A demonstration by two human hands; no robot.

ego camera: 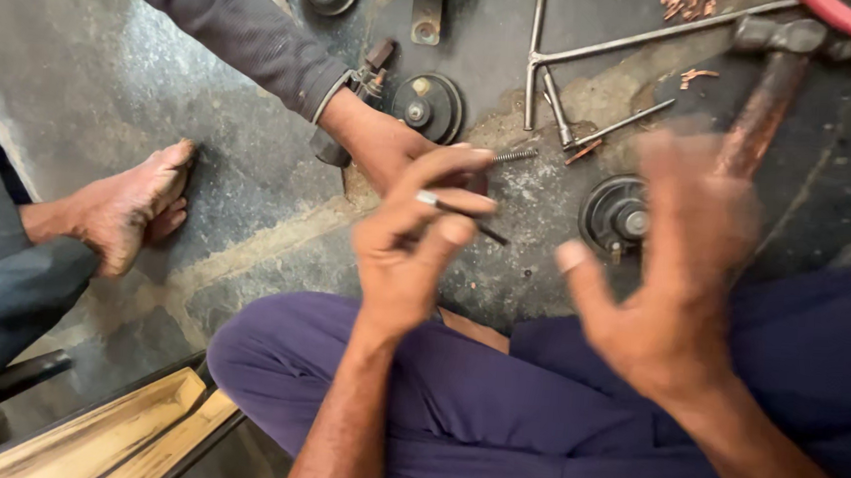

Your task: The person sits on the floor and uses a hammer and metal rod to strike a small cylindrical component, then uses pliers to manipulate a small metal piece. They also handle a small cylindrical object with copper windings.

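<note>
Head view: left hand (410, 243) pinches a thin rod (461, 215), its far end hidden; blurred right hand (674, 274) is spread.

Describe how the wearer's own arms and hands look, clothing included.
Both forearms are bare, with no sleeves in view. The left hand and right hand wear no gloves, rings or watch; the right is motion-blurred. Purple trousers cover the legs beneath them.

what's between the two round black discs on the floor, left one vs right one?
Head view: between the left disc and the right disc lie another person's hand and a small spring on gritty floor. The wearer's left hand pinches a thin pin in front.
</note>
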